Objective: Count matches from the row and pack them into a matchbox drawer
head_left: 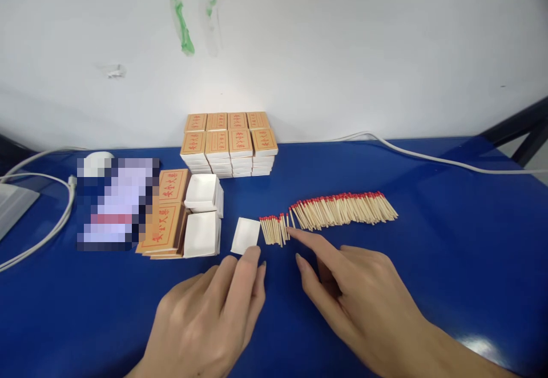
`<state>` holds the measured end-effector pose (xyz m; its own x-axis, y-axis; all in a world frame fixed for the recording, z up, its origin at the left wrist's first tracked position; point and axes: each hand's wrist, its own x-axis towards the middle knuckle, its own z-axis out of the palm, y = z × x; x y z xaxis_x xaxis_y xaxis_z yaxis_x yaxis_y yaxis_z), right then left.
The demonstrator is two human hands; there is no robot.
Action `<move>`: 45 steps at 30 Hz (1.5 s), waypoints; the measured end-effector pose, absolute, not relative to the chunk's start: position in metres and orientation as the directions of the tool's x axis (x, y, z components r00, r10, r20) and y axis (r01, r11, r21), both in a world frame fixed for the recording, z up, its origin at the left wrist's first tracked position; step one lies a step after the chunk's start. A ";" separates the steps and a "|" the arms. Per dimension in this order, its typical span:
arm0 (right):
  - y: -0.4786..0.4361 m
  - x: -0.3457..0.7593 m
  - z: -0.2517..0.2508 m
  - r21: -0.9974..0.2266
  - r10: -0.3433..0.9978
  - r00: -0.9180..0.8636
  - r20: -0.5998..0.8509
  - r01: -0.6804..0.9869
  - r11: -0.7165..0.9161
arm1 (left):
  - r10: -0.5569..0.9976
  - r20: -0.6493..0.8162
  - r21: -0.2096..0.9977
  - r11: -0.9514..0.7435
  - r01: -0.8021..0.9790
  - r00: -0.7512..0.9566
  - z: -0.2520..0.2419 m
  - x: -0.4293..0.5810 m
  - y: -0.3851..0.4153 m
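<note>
My left hand (214, 315) lies low over the blue table (449, 252), fingers together and stretched forward, fingertips touching the near edge of a small white inner tray (245, 235). My right hand (355, 298) is open, its index finger pointing at a small bunch of red-tipped matches (274, 229) split off from the long row of matches (346, 208). The fingertip touches the bunch's right end. Neither hand holds anything.
Stacked orange matchboxes (229, 144) stand at the back by the white wall. Flat orange sleeves (165, 218) and white inner trays (203, 215) lie left of centre, beside a blurred patch. White cables (47, 229) run along the left and the far right.
</note>
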<state>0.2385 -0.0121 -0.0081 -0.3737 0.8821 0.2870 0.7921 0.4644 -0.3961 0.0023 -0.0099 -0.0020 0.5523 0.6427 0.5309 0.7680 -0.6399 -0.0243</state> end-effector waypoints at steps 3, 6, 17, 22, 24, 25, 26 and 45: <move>-0.011 0.238 -0.008 -0.377 0.870 -0.392 0.300 0.789 0.486 | 0.601 0.498 0.024 -0.729 0.684 0.624 -0.004 0.003 -0.012; -0.009 0.237 -0.007 -0.360 0.853 -0.421 0.310 0.778 0.515 | 0.592 0.441 0.035 -0.762 0.646 0.675 -0.008 0.004 -0.013; -0.008 0.237 -0.009 -0.282 0.837 -0.442 0.323 0.799 0.531 | 0.603 0.405 0.047 -0.764 0.643 0.687 -0.010 0.005 -0.012; -0.009 0.236 -0.010 -0.270 0.846 -0.414 0.336 0.818 0.507 | 0.607 0.401 0.046 -0.761 0.647 0.686 -0.010 0.005 -0.011; -0.010 0.237 -0.011 -0.254 0.857 -0.386 0.341 0.840 0.479 | 0.610 0.396 0.053 -0.761 0.647 0.686 -0.011 0.006 -0.010; -0.010 0.237 -0.011 -0.241 0.861 -0.371 0.347 0.852 0.465 | 0.610 0.401 0.053 -0.760 0.648 0.683 -0.011 0.006 -0.010; -0.010 0.238 -0.012 -0.228 0.864 -0.362 0.351 0.862 0.453 | 0.609 0.408 0.052 -0.759 0.649 0.680 -0.012 0.006 -0.010; -0.009 0.238 -0.011 -0.189 0.832 -0.416 0.366 0.843 0.505 | 0.601 0.415 0.051 -0.765 0.642 0.683 -0.012 0.005 -0.011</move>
